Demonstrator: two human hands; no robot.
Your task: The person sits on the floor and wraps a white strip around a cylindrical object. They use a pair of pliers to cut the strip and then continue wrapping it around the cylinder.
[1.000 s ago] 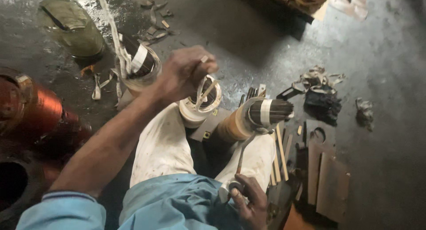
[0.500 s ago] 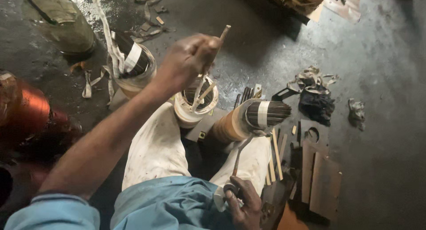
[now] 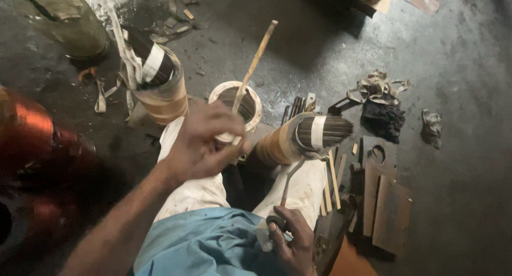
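Note:
My left hand (image 3: 205, 144) grips a thin wooden stick (image 3: 257, 55) that points up and away, its lower end at a white-rimmed upright cylinder (image 3: 236, 104) packed with dark rods. My right hand (image 3: 290, 238) rests on my lap and holds a slim metal tool (image 3: 288, 180) whose tip reaches a paper-wrapped bundle of dark rods (image 3: 304, 135) lying on my right leg. Another wrapped bundle with white tape (image 3: 160, 84) stands to the left.
A copper wire coil (image 3: 26, 132) sits at far left. Flat brown card pieces (image 3: 384, 201) and thin strips (image 3: 333, 175) lie at right. Rag scraps (image 3: 378, 103) and paper bits litter the grey floor. A dark sack (image 3: 64, 20) lies top left.
My left hand has drawn back toward my body, pulling the wooden stick up out of the white-rimmed cylinder. My right hand has stayed on my lap.

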